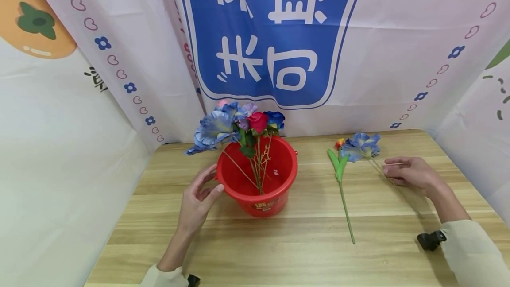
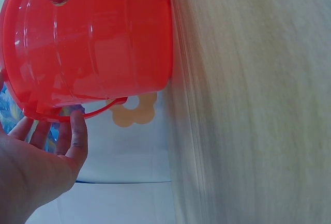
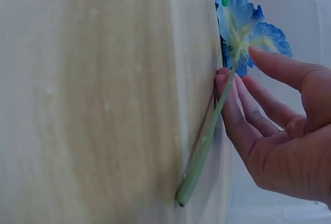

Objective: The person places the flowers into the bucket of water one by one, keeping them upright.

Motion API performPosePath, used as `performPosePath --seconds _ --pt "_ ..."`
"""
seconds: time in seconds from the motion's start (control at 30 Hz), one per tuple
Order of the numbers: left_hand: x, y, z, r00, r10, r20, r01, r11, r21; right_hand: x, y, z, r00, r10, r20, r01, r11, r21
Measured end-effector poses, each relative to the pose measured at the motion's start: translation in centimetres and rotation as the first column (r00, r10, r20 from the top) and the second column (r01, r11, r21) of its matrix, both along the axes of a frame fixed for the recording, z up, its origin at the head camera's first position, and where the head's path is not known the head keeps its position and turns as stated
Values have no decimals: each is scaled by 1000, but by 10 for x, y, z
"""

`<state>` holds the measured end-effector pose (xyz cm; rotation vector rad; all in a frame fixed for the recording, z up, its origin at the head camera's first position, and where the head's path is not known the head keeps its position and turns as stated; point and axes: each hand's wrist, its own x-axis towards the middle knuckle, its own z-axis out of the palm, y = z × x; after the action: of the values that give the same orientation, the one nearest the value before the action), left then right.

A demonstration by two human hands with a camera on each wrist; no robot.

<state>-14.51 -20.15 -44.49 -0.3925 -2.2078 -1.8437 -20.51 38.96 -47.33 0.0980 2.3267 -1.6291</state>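
Note:
A red bucket (image 1: 288,169) stands upright with several artificial flowers (image 1: 235,121) in blue, purple, pink and red, their stems leaning inside it. My left hand (image 1: 196,200) holds the bucket's left side by the rim and handle joint; in the left wrist view its fingertips meet the thin red handle (image 2: 95,113). At the right, my right hand (image 1: 414,174) is at the stem of a blue flower (image 1: 361,146). The right wrist view shows fingertips touching the green stem (image 3: 207,144), with the thumb apart from it. Beside that flower lies an orange tulip (image 1: 339,176) with green leaves.
The wood-grain table (image 1: 303,247) carries everything. A white curtain (image 1: 382,70) with a blue printed panel (image 1: 259,34) hangs right behind the bucket, and more printed cloth closes both sides. Small black cameras (image 1: 431,240) sit at the wrists.

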Motion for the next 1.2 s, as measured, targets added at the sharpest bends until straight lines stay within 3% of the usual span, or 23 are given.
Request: performPosePath --seconds 0.47,0.93,1.2 --pt "0 0 2 1000 0 4 0 1000 -13 5 -15 8 999 24 37 -24 1000 8" --pt "1 0 2 1000 1 9 -1 1000 -9 10 -48 27 997 -15 -69 14 1000 -23" --pt "1 0 1 1000 7 13 -7 1000 -7 12 -74 52 989 -60 -136 41 989 -139"
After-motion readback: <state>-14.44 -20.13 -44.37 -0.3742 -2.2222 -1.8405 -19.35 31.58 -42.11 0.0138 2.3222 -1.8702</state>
